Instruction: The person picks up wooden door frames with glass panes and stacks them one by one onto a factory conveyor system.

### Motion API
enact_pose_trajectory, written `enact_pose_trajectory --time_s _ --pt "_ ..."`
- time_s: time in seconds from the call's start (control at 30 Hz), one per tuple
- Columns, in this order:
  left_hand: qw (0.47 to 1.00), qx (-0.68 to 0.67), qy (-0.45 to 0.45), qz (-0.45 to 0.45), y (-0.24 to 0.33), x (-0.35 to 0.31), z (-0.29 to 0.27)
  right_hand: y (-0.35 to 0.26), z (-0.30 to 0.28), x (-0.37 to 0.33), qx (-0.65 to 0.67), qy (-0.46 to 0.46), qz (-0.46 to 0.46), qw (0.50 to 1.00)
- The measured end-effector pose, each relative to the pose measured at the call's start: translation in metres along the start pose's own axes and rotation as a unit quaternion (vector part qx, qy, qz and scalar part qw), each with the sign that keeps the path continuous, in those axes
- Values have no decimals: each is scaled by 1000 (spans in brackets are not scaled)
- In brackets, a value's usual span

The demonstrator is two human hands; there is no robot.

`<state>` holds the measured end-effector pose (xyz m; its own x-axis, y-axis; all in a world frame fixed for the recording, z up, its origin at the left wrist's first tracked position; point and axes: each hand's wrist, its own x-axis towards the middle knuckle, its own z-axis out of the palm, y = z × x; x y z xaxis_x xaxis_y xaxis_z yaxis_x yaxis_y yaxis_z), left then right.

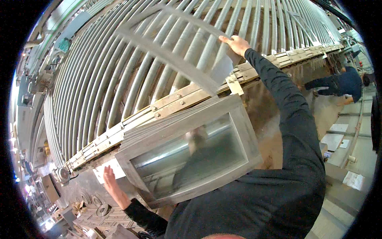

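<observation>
Blurred grey frame (171, 61), edge in the right hand (240, 46), its grip partly hidden; left hand (114, 187) spread, empty.

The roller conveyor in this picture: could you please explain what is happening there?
The person's right hand holds a grey-framed panel by one edge over the roller conveyor; the panel is blurred, so I cannot tell whether it touches the rollers. The left hand is open and empty, beside a stack of similar framed panels close to the body. Another person is farther right.
</observation>
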<state>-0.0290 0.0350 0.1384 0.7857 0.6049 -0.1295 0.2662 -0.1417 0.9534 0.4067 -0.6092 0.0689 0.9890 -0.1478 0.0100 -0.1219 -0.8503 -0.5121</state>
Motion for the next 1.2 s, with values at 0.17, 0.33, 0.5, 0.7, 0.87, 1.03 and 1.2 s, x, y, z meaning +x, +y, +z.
enact_pose_trajectory --time_s 0.17,0.33,0.5,0.7,0.87,1.03,1.2 --pt "994 72 -75 -27 8 -48 40 13 61 84 -13 28 167 985" --pt "966 253 -44 -35 32 -63 73 3 96 119 -18 32 230 972" --pt "971 234 -40 -39 28 -60 75 3 135 112 -6 22 235 972" --pt "952 304 -35 2 31 -54 83 58 141 89 -218 107 -4 970" --pt "924 381 -19 25 20 -55 68 -32 54 8 83 -236 -252 935" --pt "932 357 -48 33 27 -12 57 -116 -36 -141 40 -377 -303 874" --pt "903 392 -57 169 37 84 68 -154 -15 -202 -87 -342 -359 864"
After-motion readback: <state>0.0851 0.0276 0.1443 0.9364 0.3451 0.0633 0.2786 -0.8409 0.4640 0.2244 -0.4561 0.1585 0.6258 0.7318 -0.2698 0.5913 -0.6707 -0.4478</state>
